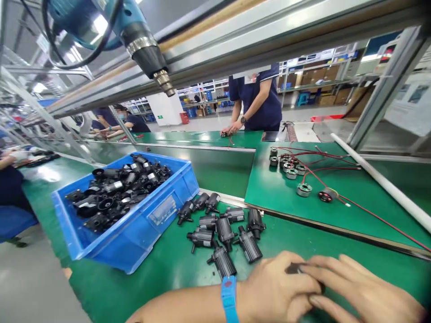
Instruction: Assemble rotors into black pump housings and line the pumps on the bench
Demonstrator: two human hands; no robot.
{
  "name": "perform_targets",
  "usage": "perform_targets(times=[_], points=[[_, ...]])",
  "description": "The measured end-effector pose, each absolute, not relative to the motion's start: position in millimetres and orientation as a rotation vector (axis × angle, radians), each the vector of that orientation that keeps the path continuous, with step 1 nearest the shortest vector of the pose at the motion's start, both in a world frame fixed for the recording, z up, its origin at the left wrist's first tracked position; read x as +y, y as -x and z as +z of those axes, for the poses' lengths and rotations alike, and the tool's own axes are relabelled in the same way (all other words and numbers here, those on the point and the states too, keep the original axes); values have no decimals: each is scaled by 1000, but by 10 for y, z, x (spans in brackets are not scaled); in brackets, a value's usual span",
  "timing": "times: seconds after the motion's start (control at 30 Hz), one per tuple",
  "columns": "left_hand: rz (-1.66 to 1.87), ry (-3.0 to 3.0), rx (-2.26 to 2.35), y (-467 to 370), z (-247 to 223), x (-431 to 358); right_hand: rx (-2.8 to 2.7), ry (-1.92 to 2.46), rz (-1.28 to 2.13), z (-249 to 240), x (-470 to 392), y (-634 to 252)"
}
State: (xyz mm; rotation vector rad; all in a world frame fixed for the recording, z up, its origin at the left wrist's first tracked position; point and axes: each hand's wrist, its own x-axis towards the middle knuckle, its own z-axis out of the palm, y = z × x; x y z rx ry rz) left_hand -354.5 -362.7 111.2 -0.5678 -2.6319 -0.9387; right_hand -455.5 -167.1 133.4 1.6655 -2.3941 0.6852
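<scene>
My left hand [281, 285], with a blue wrist strap [229, 294], is closed round a black pump [293, 268] at the lower right. Only a small dark piece of it shows between the fingers, so its shape is mostly hidden. From the other side, my right hand [367, 287] grips the same part with bent fingers, slightly blurred. Just beyond my left hand, several black ribbed pumps [225, 231] with short nozzles lie loose on the green mat [175, 282].
A blue crate [141, 244] heaped with black pumps stands at left. Small round motor stators [304, 189] with red wires lie on a raised green board [269, 193]. A power screwdriver [144, 45] hangs overhead. Across the bench, a person [257, 101] handles a small part.
</scene>
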Motion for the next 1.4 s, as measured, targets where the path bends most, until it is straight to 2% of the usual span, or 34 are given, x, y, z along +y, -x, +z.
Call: perform_targets(times=[0.13, 0.3, 0.5, 0.57, 0.67, 0.77, 0.93, 1.1, 1.27, 1.4], points=[[-1212, 403, -2690, 3562, 1321, -3600, -2755, -1623, 876, 1493, -1721, 4543], [-1393, 272, -2837, 3603, 1331, -3682, -2925, -1549, 1341, 1329, -1612, 4568], [-673, 795, -2602, 3128, 1463, -3297, -2957, -1485, 1227, 1484, -1289, 4389], [-475, 904, -2445, 2953, 1392, -3084, -2900, -1631, 1160, 1615, -1221, 4386], [-334, 913, -2311, 2811, 1224, -2888, -2877, -2058, 1001, 1731, -1178, 4380], [-360, 897, -2386, 2766, 1173, -2944, -2923, -2151, 847, 1706, -1186, 4236], [-464, 785, -2571, 2771, 1448, -3544, -3057, -1690, 747, 1488, -1283, 3733], [-112, 421, -2762, 3020, 1732, -4300, -3179, -1259, 667, 1269, -1405, 3388], [312, 453, -2911, 3272, 1641, -4513, -3121, -828, 548, 1134, -1185, 3446], [321, 521, -2932, 3328, 1486, -4432, -3048, -511, 454, 1030, -615, 3749]])
